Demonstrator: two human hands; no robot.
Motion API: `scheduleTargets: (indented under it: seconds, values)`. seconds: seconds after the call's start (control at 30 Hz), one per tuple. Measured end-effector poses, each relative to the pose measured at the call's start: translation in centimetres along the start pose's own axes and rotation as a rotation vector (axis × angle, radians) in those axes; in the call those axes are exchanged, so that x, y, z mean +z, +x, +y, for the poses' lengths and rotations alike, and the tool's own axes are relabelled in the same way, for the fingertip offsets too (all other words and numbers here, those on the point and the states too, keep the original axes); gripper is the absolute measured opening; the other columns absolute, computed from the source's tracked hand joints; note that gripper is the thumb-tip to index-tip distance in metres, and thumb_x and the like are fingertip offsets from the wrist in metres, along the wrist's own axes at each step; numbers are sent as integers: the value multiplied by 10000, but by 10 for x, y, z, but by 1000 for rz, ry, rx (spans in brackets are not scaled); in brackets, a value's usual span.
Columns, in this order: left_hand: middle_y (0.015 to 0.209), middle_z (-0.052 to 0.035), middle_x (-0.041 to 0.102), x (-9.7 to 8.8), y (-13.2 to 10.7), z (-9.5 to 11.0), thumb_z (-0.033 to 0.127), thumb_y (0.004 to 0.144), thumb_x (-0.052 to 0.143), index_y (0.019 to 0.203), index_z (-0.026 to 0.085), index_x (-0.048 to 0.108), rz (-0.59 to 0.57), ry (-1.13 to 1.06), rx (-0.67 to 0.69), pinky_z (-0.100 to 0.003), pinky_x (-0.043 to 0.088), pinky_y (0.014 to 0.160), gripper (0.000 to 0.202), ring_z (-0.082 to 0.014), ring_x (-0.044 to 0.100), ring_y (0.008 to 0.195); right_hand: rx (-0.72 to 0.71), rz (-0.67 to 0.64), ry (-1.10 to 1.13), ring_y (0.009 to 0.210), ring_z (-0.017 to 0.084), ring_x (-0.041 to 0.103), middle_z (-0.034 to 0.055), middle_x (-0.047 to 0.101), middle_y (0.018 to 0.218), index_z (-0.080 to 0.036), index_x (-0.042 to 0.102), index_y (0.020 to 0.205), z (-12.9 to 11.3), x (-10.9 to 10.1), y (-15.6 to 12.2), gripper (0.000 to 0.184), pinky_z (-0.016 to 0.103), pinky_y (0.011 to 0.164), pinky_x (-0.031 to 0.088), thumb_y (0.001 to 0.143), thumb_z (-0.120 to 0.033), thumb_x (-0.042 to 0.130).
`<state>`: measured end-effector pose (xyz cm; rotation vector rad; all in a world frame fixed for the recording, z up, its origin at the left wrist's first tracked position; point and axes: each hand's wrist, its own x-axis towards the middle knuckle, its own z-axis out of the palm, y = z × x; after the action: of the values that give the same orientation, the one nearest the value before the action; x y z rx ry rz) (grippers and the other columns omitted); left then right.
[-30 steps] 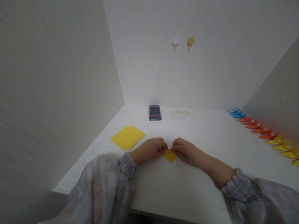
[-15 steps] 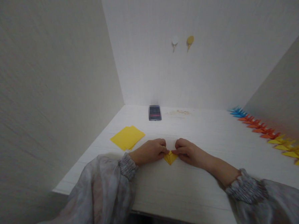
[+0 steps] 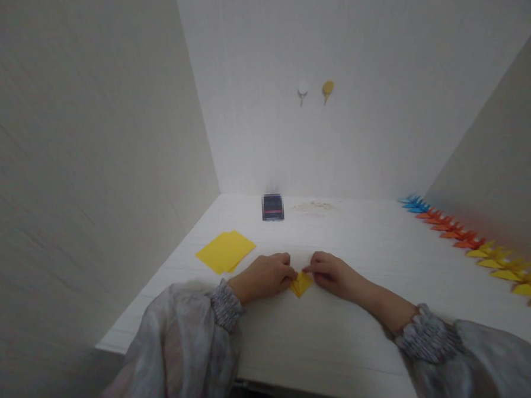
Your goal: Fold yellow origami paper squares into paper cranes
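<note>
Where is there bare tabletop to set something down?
Widest patch: between the right hand and the row of origami figures. Smaller: between the left sleeve and right sleeve, nearside of the folded yellow paper. Crowded: around that paper, with the left hand and yellow sheets leftward.

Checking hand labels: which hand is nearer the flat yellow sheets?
Left. The left hand is just right of the yellow sheets; the right hand is farther, at the right edge of the folded paper.
</note>
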<state>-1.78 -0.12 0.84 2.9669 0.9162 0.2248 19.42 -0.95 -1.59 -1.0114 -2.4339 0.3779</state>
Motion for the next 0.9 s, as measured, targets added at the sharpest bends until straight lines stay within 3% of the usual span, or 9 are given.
scheduleTargets:
  seconds: [0.07, 0.17, 0.3, 0.5, 0.7, 0.9]
  values:
    - [841, -20, 524, -2, 0, 0, 269, 795, 409, 926, 253, 610, -6, -9, 0, -221, 375, 571, 240, -129, 520, 715, 100, 42, 134, 636, 123, 482, 23, 532, 747, -208, 541, 1076, 2, 1, -1, 356, 245, 589, 400, 744, -120, 448]
    - [842, -16, 525, -3, 0, 1, 270, 789, 422, 909, 257, 610, -10, -15, 7, -219, 376, 573, 224, -129, 519, 720, 90, 17, 183, 643, 122, 484, 33, 528, 777, -192, 581, 1004, 2, 0, -1, 269, 236, 570, 400, 749, -188, 496]
    - [825, -10, 524, -5, 1, 2, 274, 789, 424, 909, 268, 607, -12, -23, 6, -217, 370, 565, 220, -127, 516, 710, 44, 5, 126, 663, 132, 483, 38, 515, 758, -204, 643, 892, -3, -2, 1, 193, 250, 588, 391, 764, -298, 533]
    - [822, -8, 527, -4, 1, 1, 266, 773, 451, 923, 261, 602, -13, -24, 4, -218, 366, 568, 213, -127, 519, 713, 0, -7, 110, 706, 135, 500, 38, 539, 739, -193, 664, 800, -2, 2, 4, 164, 251, 635, 390, 781, -282, 528]
    - [805, -16, 520, -4, -1, 2, 291, 802, 403, 931, 265, 601, -3, 41, 13, -223, 342, 534, 238, -133, 506, 700, -91, -53, -78, 715, 143, 479, 44, 528, 756, -202, 657, 824, 3, -1, 2, 212, 272, 641, 360, 810, -309, 474]
    - [769, -14, 524, -2, -4, 1, 299, 819, 362, 909, 249, 611, 9, 10, -8, -232, 335, 544, 270, -120, 501, 650, -90, -100, -187, 709, 141, 462, 35, 519, 754, -211, 635, 835, 0, -6, 1, 217, 273, 637, 332, 828, -312, 444]
